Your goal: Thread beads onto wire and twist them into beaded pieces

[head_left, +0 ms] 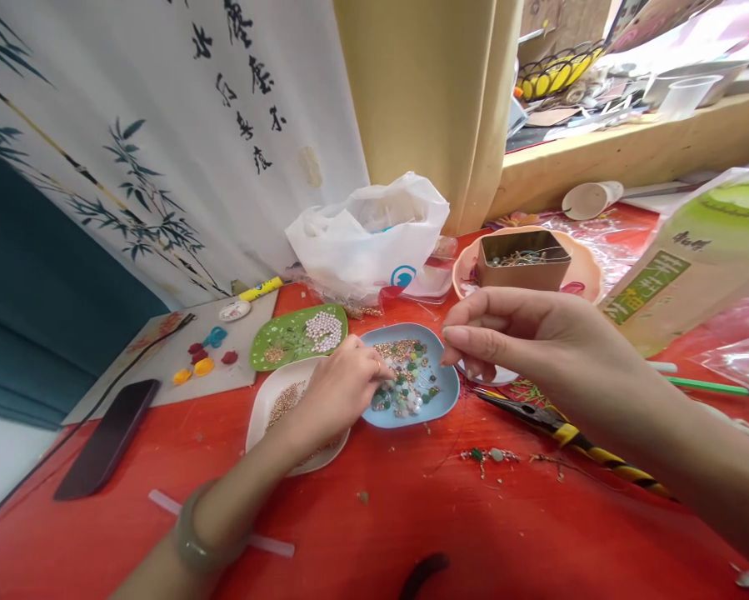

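Observation:
My left hand point(346, 383), a bangle on its wrist, reaches over the white tray point(253, 417) of small gold beads. Its curled fingertips touch the loose beads in the blue tray point(444, 400), where green, white and gold beads lie mixed. What those fingers grip is hidden. My right hand point(505, 329) is raised at the blue tray's right side, thumb and forefinger pinched together; anything between them is too small to make out. Below it lie pliers point(536, 417) with black-and-yellow handles, and a short beaded strand point(492, 455) with green beads on the red table point(374, 533).
A green tray point(267, 333) of beads sits behind the white one. A dark phone point(108, 437) lies at left. Behind are a white plastic bag point(367, 242) and a square tin point(524, 271) in a peach bowl point(590, 271). A green-and-tan bag point(692, 258) stands at right.

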`<state>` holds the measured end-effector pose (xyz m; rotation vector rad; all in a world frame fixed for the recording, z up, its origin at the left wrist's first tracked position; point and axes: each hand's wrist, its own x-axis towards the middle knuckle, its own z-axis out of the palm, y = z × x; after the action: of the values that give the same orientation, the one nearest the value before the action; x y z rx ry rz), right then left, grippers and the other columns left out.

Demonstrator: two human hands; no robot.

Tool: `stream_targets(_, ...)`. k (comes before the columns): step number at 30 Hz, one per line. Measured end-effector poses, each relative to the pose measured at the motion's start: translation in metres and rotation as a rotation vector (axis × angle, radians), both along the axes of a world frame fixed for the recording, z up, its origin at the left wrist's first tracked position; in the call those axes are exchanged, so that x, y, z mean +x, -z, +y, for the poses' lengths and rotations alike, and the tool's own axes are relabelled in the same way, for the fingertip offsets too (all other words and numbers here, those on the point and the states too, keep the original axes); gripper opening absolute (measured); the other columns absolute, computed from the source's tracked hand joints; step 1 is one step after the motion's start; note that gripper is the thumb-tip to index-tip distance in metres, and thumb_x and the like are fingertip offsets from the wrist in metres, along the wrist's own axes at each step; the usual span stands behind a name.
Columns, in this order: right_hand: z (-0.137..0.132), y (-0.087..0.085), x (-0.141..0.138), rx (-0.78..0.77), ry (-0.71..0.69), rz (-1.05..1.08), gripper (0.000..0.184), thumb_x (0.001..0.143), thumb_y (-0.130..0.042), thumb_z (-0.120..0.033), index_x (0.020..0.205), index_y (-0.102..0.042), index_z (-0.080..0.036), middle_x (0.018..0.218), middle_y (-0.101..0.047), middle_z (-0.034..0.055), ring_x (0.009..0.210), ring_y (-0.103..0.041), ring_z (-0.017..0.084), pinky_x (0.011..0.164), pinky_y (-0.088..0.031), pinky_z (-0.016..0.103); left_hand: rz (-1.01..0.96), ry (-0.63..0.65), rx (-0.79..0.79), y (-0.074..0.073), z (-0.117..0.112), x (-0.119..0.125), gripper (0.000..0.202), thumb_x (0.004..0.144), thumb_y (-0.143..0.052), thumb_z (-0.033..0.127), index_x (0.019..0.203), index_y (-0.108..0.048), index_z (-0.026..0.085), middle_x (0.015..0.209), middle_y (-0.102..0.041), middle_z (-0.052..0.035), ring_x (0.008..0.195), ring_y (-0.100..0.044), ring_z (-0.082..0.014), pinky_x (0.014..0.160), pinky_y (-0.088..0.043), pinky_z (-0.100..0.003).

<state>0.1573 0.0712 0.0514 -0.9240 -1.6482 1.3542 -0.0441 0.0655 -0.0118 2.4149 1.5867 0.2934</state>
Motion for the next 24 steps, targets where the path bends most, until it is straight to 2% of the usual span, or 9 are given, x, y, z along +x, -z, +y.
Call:
stream_targets(3, 0.0, 0.0, 0.0, 0.003, -0.01, 0.012, 0.016, 0.073, -0.065, -0.029, 0.064, -0.06, -0.017, 0.054, -0.052, -0.0046, 0.048, -0.045, 0.004, 0.044, -0.035, 0.017, -0.027, 0.02, 0.015, 0.002, 0.0, 0.0, 0.029, 0.081, -0.05, 0.011, 0.095, -0.068, 0.029, 0.091, -0.065, -0.0002, 0.088, -0.047, -0.0196, 0.078, -0.043, -0.032)
stream_targets(6, 0.001, 0.001, 0.0, 0.013, -0.017, 0.017, 0.016, 0.074, -0.065, -0.028, 0.064, -0.06, -0.017, 0.053, -0.051, -0.0052, 0.048, -0.045, 0.004, 0.044, -0.034, 0.017, -0.016, 0.058, -0.008, 0.002, 0.0, 0.0, 0.029, 0.08, -0.051, 0.009, 0.087, -0.07, 0.03, 0.09, -0.065, 0.0008, 0.09, -0.047, -0.0196, 0.077, -0.043, -0.031)
stream_targets(8, 0.001, 0.001, 0.0, 0.018, -0.019, 0.018, 0.016, 0.074, -0.065, -0.028, 0.064, -0.06, -0.017, 0.053, -0.051, -0.0054, 0.048, -0.045, 0.004, 0.044, -0.035, 0.017, -0.009, 0.024, -0.004, 0.002, 0.001, -0.001, 0.026, 0.08, -0.052, 0.01, 0.082, -0.071, 0.028, 0.088, -0.065, 0.0004, 0.088, -0.047, -0.0198, 0.076, -0.043, -0.031)
stream_targets(12, 0.001, 0.002, 0.001, 0.014, -0.01, 0.003, 0.014, 0.075, -0.064, -0.028, 0.066, -0.06, -0.017, 0.053, -0.051, -0.0054, 0.048, -0.045, 0.004, 0.045, -0.035, 0.017, -0.025, -0.053, 0.032, 0.0, 0.003, -0.003, 0.023, 0.081, -0.052, 0.014, 0.091, -0.069, 0.026, 0.086, -0.066, -0.0009, 0.087, -0.048, -0.0205, 0.076, -0.043, -0.033)
stream_targets(17, 0.001, 0.002, 0.0, 0.013, -0.005, -0.008, 0.015, 0.076, -0.062, -0.026, 0.064, -0.059, -0.017, 0.054, -0.051, -0.0047, 0.048, -0.045, 0.005, 0.044, -0.035, 0.018, -0.073, -0.017, 0.043, 0.004, 0.004, -0.001, 0.016, 0.08, -0.056, 0.018, 0.086, -0.069, 0.026, 0.089, -0.067, 0.0006, 0.088, -0.049, -0.02, 0.076, -0.043, -0.033)
stream_targets(21, 0.0, 0.002, -0.001, 0.024, -0.004, -0.014, 0.016, 0.074, -0.064, -0.029, 0.065, -0.06, -0.017, 0.055, -0.051, -0.0042, 0.048, -0.044, 0.005, 0.045, -0.034, 0.02, -0.022, 0.008, 0.086, 0.01, 0.004, 0.006, 0.017, 0.084, -0.052, 0.026, 0.091, -0.068, 0.024, 0.089, -0.067, -0.0007, 0.086, -0.047, -0.0195, 0.073, -0.042, -0.032)
stream_targets(24, 0.0, 0.001, -0.001, 0.025, -0.004, -0.023, 0.017, 0.073, -0.064, -0.03, 0.064, -0.059, -0.016, 0.055, -0.051, -0.0038, 0.048, -0.044, 0.006, 0.044, -0.034, 0.02, 0.071, 0.023, 0.133, 0.013, 0.003, 0.01, 0.02, 0.085, -0.05, 0.026, 0.095, -0.067, 0.024, 0.086, -0.065, -0.0024, 0.087, -0.045, -0.02, 0.068, -0.042, -0.03)
